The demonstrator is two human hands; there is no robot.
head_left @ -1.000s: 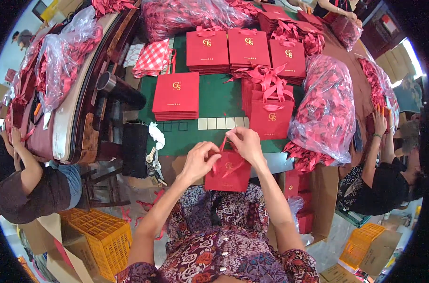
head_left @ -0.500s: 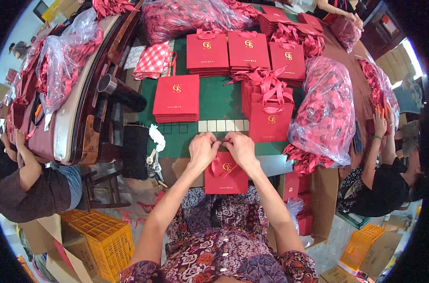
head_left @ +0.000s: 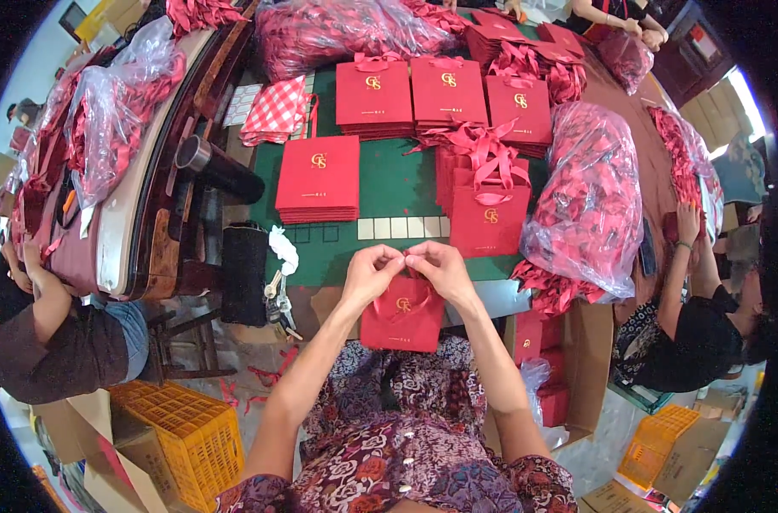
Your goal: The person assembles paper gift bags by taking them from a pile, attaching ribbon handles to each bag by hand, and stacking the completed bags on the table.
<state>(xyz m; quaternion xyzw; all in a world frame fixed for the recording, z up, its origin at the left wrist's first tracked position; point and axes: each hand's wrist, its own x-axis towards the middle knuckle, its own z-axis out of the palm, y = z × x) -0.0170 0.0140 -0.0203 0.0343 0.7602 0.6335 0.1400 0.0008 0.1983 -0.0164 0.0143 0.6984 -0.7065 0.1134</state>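
My left hand (head_left: 373, 275) and my right hand (head_left: 441, 274) meet at the table's near edge, thumbs and fingertips pinched together. Between the fingertips is a bit of red ribbon (head_left: 407, 257), its end mostly hidden. Just below hangs a small red paper gift bag (head_left: 402, 325) with a gold emblem, slightly tilted, in front of my lap. Ahead on the left lies a stack of flat red bags (head_left: 318, 175). To the right, more red bags (head_left: 489, 224) with looped ribbon handles lie in an overlapping pile.
A clear plastic sack of red ribbons (head_left: 585, 192) stands at the right, above an open carton (head_left: 587, 368). Further back are bag stacks (head_left: 373, 96) and a checked cloth (head_left: 273, 111). Left are a dark tumbler (head_left: 219, 168) and keys (head_left: 278, 295). Other people work on both sides.
My fingers have gone from curled knuckles to an open-looped fingertip pinch. The bag has shifted slightly left and tilted. At the right, another person's hands have moved down toward the table edge.
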